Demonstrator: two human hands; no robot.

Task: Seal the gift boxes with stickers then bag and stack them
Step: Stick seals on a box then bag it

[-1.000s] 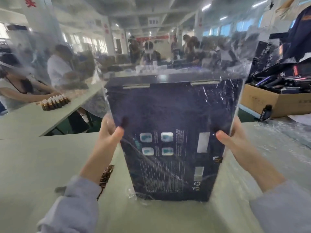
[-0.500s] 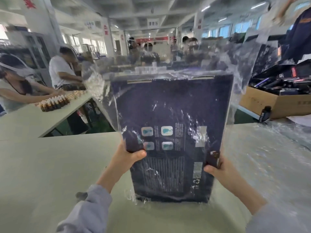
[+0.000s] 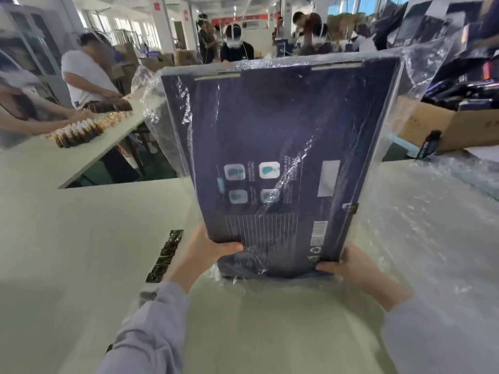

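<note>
Head view has your hands lower than a second ago?

— Yes. My left hand and right hand have slid from the sides to the bottom corners of the gift box, fingers gripping it through the plastic bag.

— And the box?

— Upright, leaning away, low over the counter; whether it touches, I can't tell. It's fully bagged, so I judge stacking comes next.
</note>
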